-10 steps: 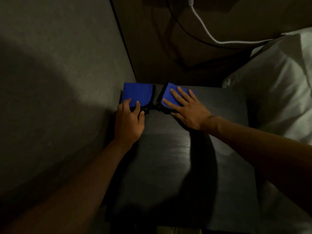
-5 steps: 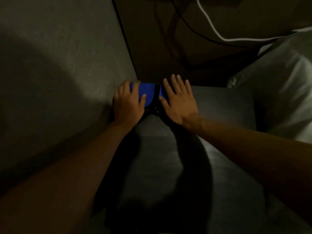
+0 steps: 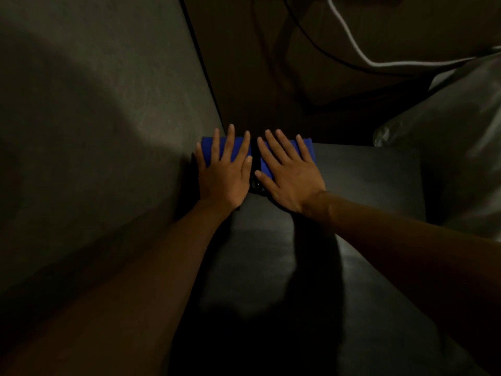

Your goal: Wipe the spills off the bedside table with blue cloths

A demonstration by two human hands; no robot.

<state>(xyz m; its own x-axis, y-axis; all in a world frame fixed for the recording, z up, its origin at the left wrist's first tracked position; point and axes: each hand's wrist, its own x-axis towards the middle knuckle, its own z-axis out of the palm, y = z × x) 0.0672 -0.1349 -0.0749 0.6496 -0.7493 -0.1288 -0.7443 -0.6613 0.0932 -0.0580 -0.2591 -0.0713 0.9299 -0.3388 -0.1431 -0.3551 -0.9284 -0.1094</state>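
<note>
Two folded blue cloths lie side by side at the far left corner of the dark bedside table [image 3: 366, 183]. My left hand [image 3: 223, 176] lies flat on the left blue cloth [image 3: 208, 151], fingers spread, right beside the wall. My right hand [image 3: 290, 177] lies flat on the right blue cloth [image 3: 307, 148], fingers spread. The hands cover most of both cloths, and their thumbs almost touch. The light is too dim to make out any spill on the tabletop.
A grey wall panel [image 3: 108, 126] runs along the table's left edge. White bedding [image 3: 455, 147] presses against the right side. A white cable [image 3: 352, 47] and a dark cable hang on the wall behind the table. My arms cast shadows over the near tabletop.
Both hands have slid forward over the cloths toward the table's back edge, and the cloths have moved with them to the far corner. The fingers now spread flatter.
</note>
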